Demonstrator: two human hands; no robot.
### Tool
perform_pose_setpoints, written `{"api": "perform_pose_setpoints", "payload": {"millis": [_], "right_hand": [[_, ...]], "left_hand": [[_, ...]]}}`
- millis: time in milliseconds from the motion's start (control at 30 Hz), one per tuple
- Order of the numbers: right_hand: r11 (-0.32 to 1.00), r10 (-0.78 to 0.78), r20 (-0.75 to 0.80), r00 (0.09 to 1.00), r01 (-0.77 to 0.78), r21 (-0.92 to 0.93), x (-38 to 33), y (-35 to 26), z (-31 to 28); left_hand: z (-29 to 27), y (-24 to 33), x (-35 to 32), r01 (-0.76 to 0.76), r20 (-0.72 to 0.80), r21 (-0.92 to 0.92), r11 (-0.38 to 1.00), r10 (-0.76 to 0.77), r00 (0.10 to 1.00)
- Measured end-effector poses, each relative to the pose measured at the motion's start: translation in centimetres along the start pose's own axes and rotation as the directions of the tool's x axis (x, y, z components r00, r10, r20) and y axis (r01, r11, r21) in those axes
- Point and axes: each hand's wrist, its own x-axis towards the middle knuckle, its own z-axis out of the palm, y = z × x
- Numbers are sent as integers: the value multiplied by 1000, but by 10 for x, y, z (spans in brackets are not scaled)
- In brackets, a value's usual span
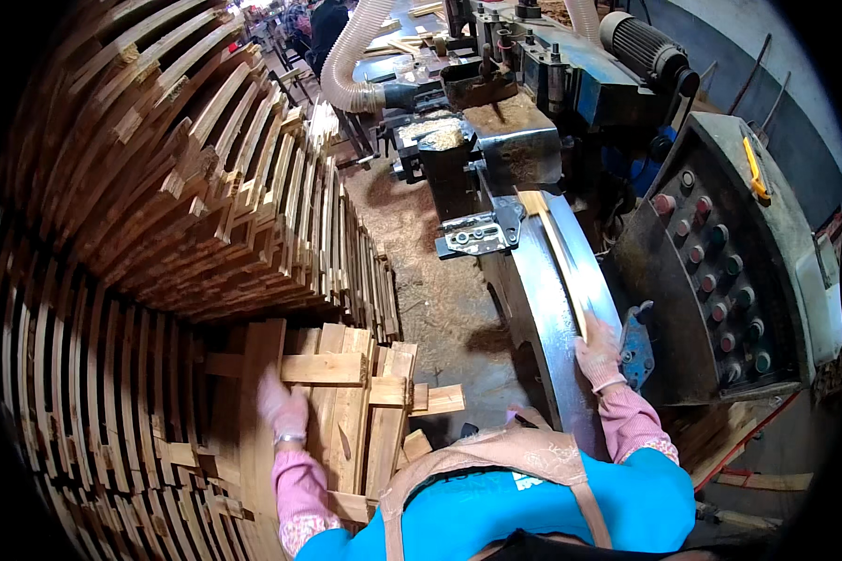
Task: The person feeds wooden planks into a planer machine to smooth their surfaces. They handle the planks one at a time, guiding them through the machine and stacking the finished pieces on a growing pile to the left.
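My right hand (599,357), in a light glove, is closed at the near end of a long thin wooden strip (563,262). The strip lies along the shiny metal machine bed (580,411), its far end beside a metal guide block (485,232) at the cutting head. On my left, my gloved left hand (283,409) is at a flat wooden board (260,439) on a pile of planks. Motion smears its fingers, so their grip is unclear. Other short boards (332,368) lie crosswise just right of that hand.
Tall stacks of wooden slats (159,187) rise on the left. A control panel (720,271) with several coloured buttons stands at right, a yellow knife (756,168) on top. A ribbed hose (351,56) and a motor (647,49) are beyond. Sawdust covers the floor (426,271).
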Motion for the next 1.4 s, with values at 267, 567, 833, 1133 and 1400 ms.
{"api": "perform_pose_setpoints", "payload": {"millis": [267, 567, 833, 1133, 1400], "right_hand": [[937, -101, -160, 982, 40, -346, 133, -41, 61], [513, -337, 147, 930, 50, 857, 127, -200, 115], [462, -178, 424, 888, -305, 833, 53, -145, 28], [942, -22, -39, 999, 8, -334, 40, -26, 15], [947, -116, -177, 977, 56, -315, 215, -36, 97]], "left_hand": [[-37, -51, -50, 11, 89, 157, 988, -25, 996], [-72, 183, 13, 43, 204, -903, 428, 340, 918], [-15, 146, 55, -144, -39, -698, 701, 163, 986], [20, -184, -28, 467, -26, 371, 803, -493, 869], [-77, -8, -42, -229, 89, 196, 953, 215, 973]]}}
